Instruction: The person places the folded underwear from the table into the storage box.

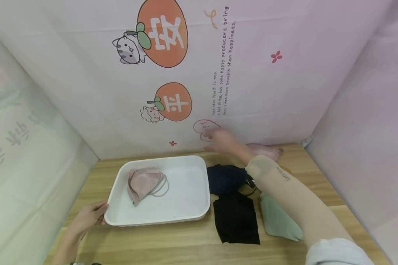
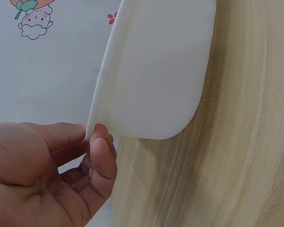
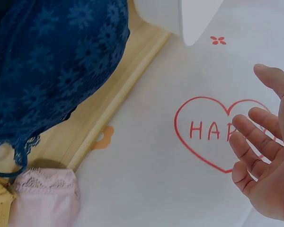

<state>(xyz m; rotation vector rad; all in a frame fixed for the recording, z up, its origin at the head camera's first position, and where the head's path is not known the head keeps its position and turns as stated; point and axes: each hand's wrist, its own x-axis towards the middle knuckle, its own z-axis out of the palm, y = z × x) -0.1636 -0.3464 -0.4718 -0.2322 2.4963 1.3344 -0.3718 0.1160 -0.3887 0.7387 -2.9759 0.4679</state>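
My left hand (image 1: 89, 217) pinches the near-left corner of a white tray (image 1: 185, 195) between thumb and fingers, and the left wrist view shows the rim (image 2: 102, 85) caught there. Inside the tray, on its left side, lies a folded pink bra (image 1: 144, 182) with thin straps. My right hand (image 1: 223, 141) hangs in front of the back wall beyond the tray's far right corner, its fingers loosely spread and holding nothing. Below that arm lies a dark blue lace bra (image 1: 223, 178) with a flower pattern, against the tray's right side.
A folded black cloth garment (image 1: 237, 221) lies right of the tray, with a pale green one (image 1: 278, 219) beside it, partly under my forearm. By the back wall are a pink lace-trimmed garment (image 1: 263, 151) and a yellow one (image 3: 0, 203). Printed cloth walls enclose the wooden table (image 1: 146, 243).
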